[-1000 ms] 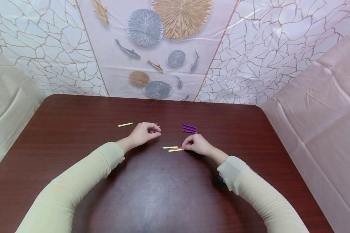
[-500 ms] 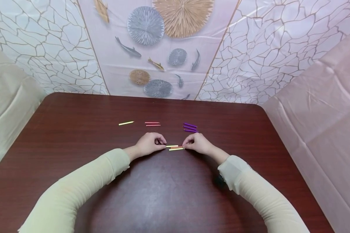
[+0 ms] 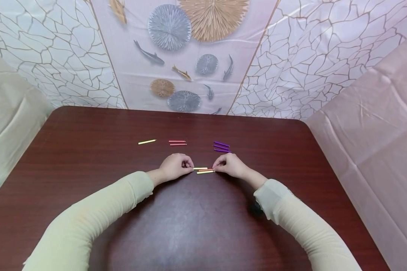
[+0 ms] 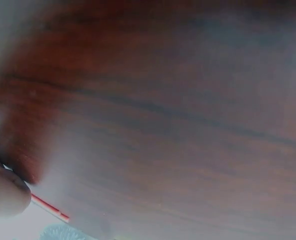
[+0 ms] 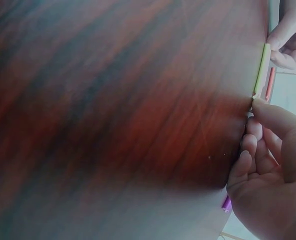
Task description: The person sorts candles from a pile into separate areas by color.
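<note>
Two slim yellow sticks and an orange stick lie side by side between the hands in the head view. The left hand pinches the left end of the farther yellow stick with thumb and fingertips. At the opposite end, the right hand has thumb and finger together on the tips of the nearer yellow stick and the orange one. In the right wrist view a yellow stick runs from the right thumb towards the left hand; its end at the thumb narrows to a small tip.
Behind the hands on the dark wooden table lie two red sticks, several purple sticks at right and a lone yellow stick at left. A patterned cloth hangs along the far edge.
The left hand has come down and right from beside the red sticks to the left end of the farther yellow stick. The right hand stays at the right ends of the row.
</note>
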Demonstrator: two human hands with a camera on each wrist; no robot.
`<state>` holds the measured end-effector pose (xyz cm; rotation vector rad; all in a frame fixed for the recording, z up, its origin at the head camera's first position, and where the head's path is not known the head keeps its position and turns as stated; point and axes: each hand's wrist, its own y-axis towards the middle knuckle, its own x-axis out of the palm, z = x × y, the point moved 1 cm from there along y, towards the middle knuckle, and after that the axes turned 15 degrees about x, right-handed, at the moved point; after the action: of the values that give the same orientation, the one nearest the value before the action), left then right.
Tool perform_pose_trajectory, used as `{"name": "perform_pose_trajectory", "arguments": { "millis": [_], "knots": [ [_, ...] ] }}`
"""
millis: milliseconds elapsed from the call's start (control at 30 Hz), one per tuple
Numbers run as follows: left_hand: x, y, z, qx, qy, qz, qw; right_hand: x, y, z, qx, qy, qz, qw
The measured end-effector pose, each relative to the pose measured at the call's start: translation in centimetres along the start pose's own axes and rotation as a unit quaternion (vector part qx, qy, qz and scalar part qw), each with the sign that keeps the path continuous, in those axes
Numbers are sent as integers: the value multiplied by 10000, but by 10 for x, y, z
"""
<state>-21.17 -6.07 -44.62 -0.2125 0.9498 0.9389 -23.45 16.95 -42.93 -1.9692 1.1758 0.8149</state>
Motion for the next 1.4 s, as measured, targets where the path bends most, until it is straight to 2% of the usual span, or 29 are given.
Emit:
{"name": "perform_pose_trajectory", "arguments": {
  "millis": [600, 867, 1200, 1400],
  "knots": [
    [-6, 2, 5, 13, 33, 63, 10000, -4, -1, -5, -64, 60, 29, 10000],
    [-4, 2, 6, -168, 48, 43, 9998, -3, -2, -4, -8, 34, -16, 10000],
    [-1, -5, 4, -229, 34, 126, 9997, -1, -1, 1, -63, 70, -108, 9999],
    [-4, -11, 3, -298, 11, 142, 9995, -4, -1, 0, -66, 111, -120, 9998]
  ]
}}
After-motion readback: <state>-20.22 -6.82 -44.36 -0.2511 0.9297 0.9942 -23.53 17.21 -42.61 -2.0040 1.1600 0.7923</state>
